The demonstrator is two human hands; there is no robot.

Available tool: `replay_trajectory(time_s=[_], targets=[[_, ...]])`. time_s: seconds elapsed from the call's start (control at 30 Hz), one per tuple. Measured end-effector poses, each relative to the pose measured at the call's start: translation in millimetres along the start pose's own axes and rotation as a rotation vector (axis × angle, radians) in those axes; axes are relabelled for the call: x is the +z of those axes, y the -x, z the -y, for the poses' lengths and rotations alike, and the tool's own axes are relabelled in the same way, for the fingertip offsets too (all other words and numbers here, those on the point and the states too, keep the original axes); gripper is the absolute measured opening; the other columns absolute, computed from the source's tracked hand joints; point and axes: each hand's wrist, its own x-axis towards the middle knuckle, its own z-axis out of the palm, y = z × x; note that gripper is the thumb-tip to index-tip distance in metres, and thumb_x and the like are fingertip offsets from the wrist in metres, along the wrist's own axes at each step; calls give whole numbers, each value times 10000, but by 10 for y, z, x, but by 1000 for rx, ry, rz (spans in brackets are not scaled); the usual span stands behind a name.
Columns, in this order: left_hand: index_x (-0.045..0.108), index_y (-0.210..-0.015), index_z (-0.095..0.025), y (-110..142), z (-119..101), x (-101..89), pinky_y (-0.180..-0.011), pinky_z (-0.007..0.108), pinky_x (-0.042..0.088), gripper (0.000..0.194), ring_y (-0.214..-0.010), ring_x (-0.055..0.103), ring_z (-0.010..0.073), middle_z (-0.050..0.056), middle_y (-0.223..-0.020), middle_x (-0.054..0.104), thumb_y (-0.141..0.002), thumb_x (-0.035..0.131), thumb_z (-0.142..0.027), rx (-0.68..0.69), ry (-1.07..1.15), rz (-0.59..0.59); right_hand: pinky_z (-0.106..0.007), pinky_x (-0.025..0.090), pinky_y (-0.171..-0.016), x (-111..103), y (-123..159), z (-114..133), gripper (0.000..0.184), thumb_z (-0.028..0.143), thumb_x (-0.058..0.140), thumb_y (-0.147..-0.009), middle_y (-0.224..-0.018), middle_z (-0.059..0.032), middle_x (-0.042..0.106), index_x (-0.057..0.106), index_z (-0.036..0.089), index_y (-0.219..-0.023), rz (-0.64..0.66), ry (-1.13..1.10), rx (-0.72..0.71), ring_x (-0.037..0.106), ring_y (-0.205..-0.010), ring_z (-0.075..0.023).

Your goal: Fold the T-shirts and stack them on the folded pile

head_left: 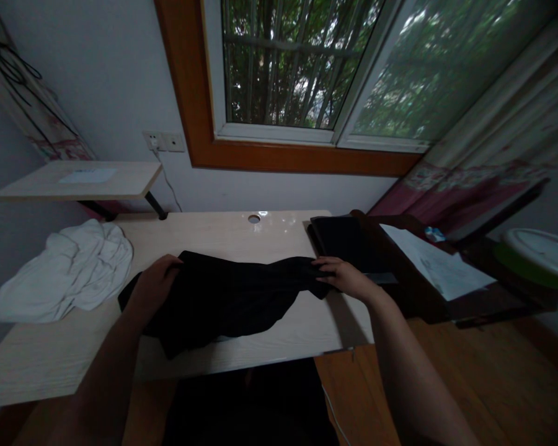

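A black garment [232,297] lies stretched sideways across the pale wooden desk [204,229], wide on the left and narrowing to the right. Its exact kind cannot be made out in the dim light. My left hand [155,285] is closed on the garment's upper left part, fingers bent over the cloth. At the narrow right end, my right hand [344,277] holds the fabric between thumb and fingers. A crumpled white cloth [69,269] sits on the desk to the left of my left hand, apart from it.
A small raised shelf [41,179] stands at the back left, a paper sheet on it. Black flat items [337,235] lie at the desk's right end. Beyond is a dark wooden piece of furniture [413,272] with papers [434,260] and a green-and-white tub [539,257]. A window is behind.
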Motion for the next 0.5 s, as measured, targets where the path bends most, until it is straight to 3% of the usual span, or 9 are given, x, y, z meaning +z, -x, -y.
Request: replay_trajectory(time_s=[0.1,0.2,0.37,0.5], targets=[[601,-1017,-248,47,-12,-177,-857,360,522,251,-915,672,247,47,-962,710,-914,435,-406,-112,-23,-46,-402,533,-831,17,4,102,199,437,643,-825,-835,-47,693,683,242,-820,-117,-99,72,648,-856,-251],[578,-1036,-255,100,-82,-276,-791,345,510,286,-891,670,248,37,-940,699,-934,420,-471,-158,-14,-89,-292,452,-655,70,9,216,185,427,585,-869,-719,24,574,607,243,-869,-261,-243,144,534,-679,-176],[562,-950,-257,163,-211,-324,-741,328,497,312,-809,633,227,2,-832,649,-937,420,-536,-187,36,-57,-242,378,-613,233,-48,366,217,469,573,-911,-733,53,499,548,253,-914,-418,-551,153,439,-649,-142],[570,-928,-252,201,-201,-338,-720,307,489,342,-805,607,208,-12,-806,615,-938,437,-567,-202,116,-66,-241,372,-620,304,-107,428,179,428,593,-895,-751,51,504,552,254,-898,-506,-607,136,443,-660,-142]])
